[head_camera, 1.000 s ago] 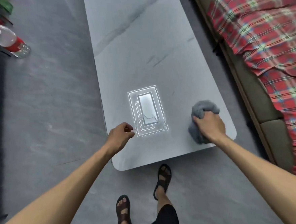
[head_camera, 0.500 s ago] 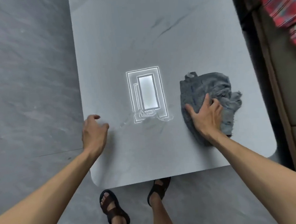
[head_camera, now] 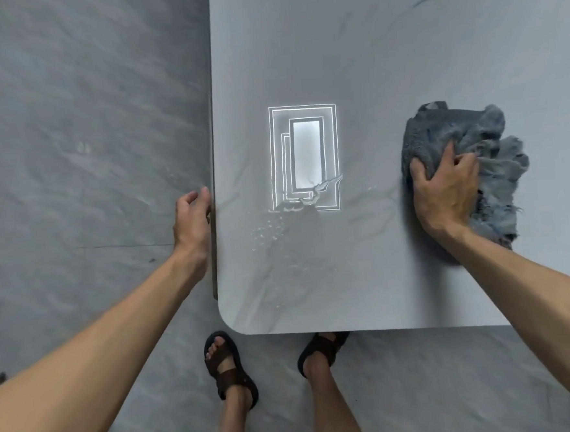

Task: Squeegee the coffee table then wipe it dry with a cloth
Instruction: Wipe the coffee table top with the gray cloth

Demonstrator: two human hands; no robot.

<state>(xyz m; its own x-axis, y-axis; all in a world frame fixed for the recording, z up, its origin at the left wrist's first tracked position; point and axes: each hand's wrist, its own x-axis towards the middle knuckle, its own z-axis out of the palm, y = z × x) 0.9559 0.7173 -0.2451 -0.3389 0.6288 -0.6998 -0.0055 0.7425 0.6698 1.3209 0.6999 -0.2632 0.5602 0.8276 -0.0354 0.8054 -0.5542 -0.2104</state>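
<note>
The pale grey marble coffee table (head_camera: pixel 367 58) fills the upper right of the view. A crumpled grey cloth (head_camera: pixel 475 155) lies on its near right part. My right hand (head_camera: pixel 444 191) presses on the cloth, fingers gripping its folds. My left hand (head_camera: pixel 192 219) rests at the table's left edge, fingers loosely curled, holding nothing. Water droplets (head_camera: pixel 267 230) and a wet smear sit on the tabletop between my hands, below a bright rectangular light reflection (head_camera: pixel 305 157). No squeegee is in view.
Grey stone floor (head_camera: pixel 68 129) lies left of and in front of the table. My feet in dark sandals (head_camera: pixel 226 365) stand at the table's near edge, the right one partly under it.
The view has shifted left and closer to the table. My left hand slid from the tabletop to its left edge. My right hand bunched its fingers into the cloth.
</note>
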